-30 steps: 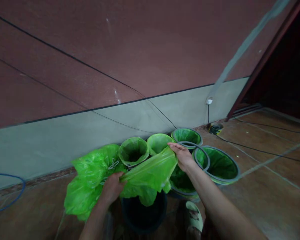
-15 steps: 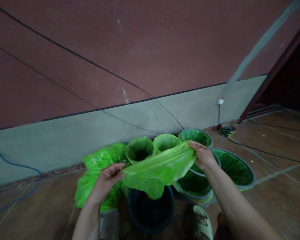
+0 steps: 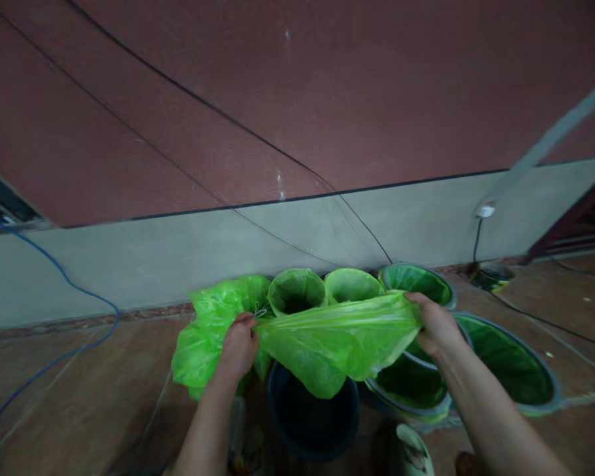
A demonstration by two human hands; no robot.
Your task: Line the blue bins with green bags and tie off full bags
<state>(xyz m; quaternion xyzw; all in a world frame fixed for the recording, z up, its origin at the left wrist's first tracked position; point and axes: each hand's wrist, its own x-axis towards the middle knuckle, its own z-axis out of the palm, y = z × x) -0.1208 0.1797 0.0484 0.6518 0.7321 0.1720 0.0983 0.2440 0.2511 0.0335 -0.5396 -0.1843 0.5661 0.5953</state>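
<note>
A bright green plastic bag (image 3: 334,340) is stretched between my two hands above a dark, unlined bucket (image 3: 313,416) on the floor. My left hand (image 3: 238,347) is closed on the bag's left edge. My right hand (image 3: 435,325) grips its right edge, fingers wrapped round the plastic. The bag sags in the middle over the bucket's rim.
Several buckets lined with green bags (image 3: 508,363) stand along the grey wall base (image 3: 129,264). A heap of green bags (image 3: 211,327) lies to the left. A blue cable (image 3: 54,357) trails over the brown tiles; a black cord runs from a wall socket (image 3: 484,211). A slipper (image 3: 414,456) shows below.
Both hands have pulled apart, stretching the bag wider over the dark bucket. My left hand, half open before, has closed on the edge. The view has swung left.
</note>
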